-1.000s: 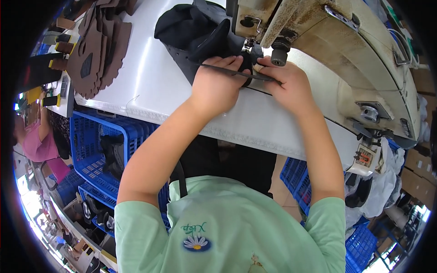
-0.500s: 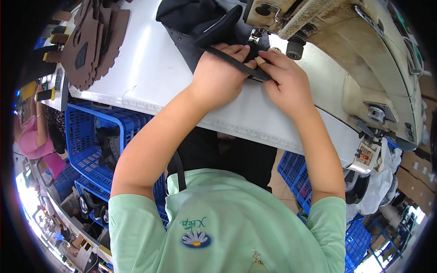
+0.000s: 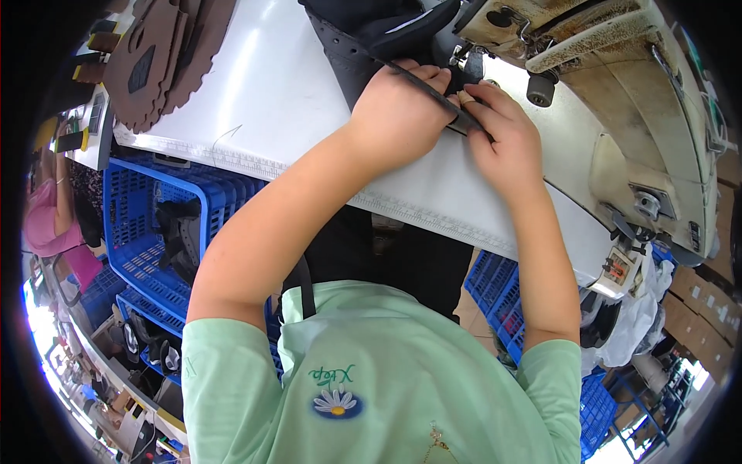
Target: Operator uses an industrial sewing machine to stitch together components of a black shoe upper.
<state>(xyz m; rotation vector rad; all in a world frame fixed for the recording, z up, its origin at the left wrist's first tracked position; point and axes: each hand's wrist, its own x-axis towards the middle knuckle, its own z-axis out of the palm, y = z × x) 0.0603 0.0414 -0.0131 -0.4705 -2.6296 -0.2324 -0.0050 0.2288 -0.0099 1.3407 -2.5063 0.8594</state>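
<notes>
A black shoe upper with a row of small eyelets lies on the white table at the sewing machine. My left hand is closed on it, its fingers bent over behind a black edge strip that crosses the hand. Close by on the right, my right hand pinches the end of that strip. One of its fingers wears a tan band. Both hands are just in front of the machine's presser foot. What lies under the fingers is partly hidden.
Brown scalloped cut pieces are stacked at the table's left. A blue crate with dark pieces stands below the table's edge, another blue crate on the right. A person in pink sits at far left; thread spools stand beyond.
The whole view has shifted, so the machine, shoe upper and hands appear farther right. Both hands keep their hold on the shoe upper, hardly moved relative to the machine.
</notes>
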